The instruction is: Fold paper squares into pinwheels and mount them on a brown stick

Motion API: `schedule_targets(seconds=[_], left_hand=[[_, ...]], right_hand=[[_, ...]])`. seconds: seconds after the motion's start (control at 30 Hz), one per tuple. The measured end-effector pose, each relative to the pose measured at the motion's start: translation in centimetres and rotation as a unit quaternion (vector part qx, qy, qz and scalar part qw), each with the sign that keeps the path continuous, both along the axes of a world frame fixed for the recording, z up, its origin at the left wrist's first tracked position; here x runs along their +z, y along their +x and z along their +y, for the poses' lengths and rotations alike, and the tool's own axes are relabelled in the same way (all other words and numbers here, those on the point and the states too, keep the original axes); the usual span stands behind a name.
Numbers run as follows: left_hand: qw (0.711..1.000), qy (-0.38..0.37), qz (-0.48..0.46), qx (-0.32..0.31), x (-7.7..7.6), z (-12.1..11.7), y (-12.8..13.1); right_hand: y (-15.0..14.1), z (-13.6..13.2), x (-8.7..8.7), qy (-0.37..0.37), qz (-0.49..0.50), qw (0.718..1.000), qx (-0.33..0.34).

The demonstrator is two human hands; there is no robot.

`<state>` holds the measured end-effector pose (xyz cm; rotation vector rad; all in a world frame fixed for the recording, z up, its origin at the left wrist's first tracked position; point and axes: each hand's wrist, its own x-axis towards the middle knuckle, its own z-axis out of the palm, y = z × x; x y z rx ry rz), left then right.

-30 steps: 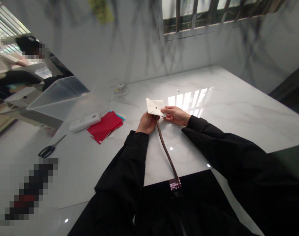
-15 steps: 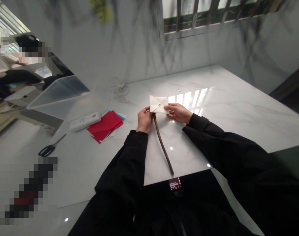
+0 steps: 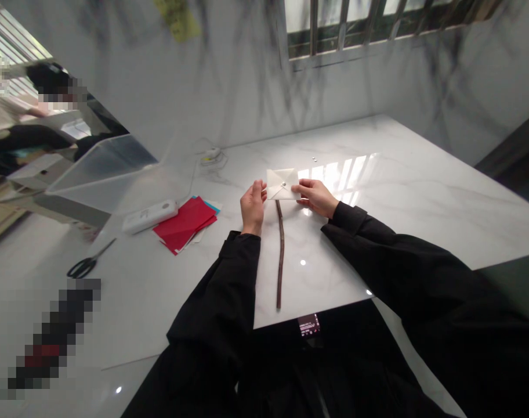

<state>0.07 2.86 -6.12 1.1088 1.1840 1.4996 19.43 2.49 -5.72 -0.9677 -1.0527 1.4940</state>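
The left hand [image 3: 252, 206] stands on edge just left of the white folded paper pinwheel [image 3: 283, 184], its fingers loosely curled and only the fingertips at the pinwheel's left edge, holding nothing firmly; the right hand [image 3: 315, 196] pinches the pinwheel's right edge between thumb and fingers, which looks like a way to keep the paper flat and steady from both sides. The pinwheel lies on the glossy white marble table [image 3: 421, 197], a small metal pin [image 3: 283, 184] through its middle, and both black sleeves reach in over the table's near edge to meet at it. Well to the left of the pinwheel sits a large clear plastic storage bin [image 3: 112, 174], tilted with its open mouth toward the wall. Nearer the pinwheel, still on its left, a fanned stack of red paper sheets [image 3: 186, 223] lies flat with a sliver of blue sheet showing beneath, and a white oblong device [image 3: 150, 215] rests against the stack's far side. A thin brown wooden stick [image 3: 281, 255] runs from just beneath the pinwheel straight toward the near table edge, lying free of both hands, its top end likely joined to the pin. Far left of the pinwheel lie black-handled scissors [image 3: 87, 265], closed, and beyond it, toward the wall, two tiny spare metal pins [image 3: 314, 157] sit together.
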Motion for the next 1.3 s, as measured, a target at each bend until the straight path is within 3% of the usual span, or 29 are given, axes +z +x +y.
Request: schedule_targets(seconds=[0.2, 0.57, 0.8, 0.9, 1.03, 1.13, 1.3], left_hand=[[0.99, -0.018, -0.057, -0.126, 1.6, -2.0, 1.5], [0.991, -0.048, -0.08, -0.094, 1.3, -2.1, 1.4], [0.993, -0.046, -0.078, -0.078, 1.0, -2.0, 1.3], [0.994, -0.039, -0.072, -0.071, 1.0, -2.0, 1.3], [0.996, -0.032, -0.068, -0.057, 1.0, -2.1, 1.3], [0.996, -0.029, -0.061, -0.057, 1.0, -2.1, 1.4], [0.996, -0.023, -0.054, -0.068, 0.9, -2.1, 1.5]], right_hand=[[-0.3, -0.1, -0.2, 0.018, -0.024, 1.0, 0.009], [-0.4, -1.0, 0.9, 0.04, -0.071, 0.996, 0.02], [-0.4, -0.4, 0.0, 0.082, -0.11, 0.99, 0.021], [-0.1, -0.4, -0.1, 0.146, -0.165, 0.974, -0.058], [0.3, -1.1, 1.1, 0.265, -0.254, 0.913, -0.177], [0.2, -1.6, 1.8, 0.315, -0.305, 0.886, -0.152], [-0.4, -1.7, 1.4, 0.335, -0.328, 0.88, -0.072]])
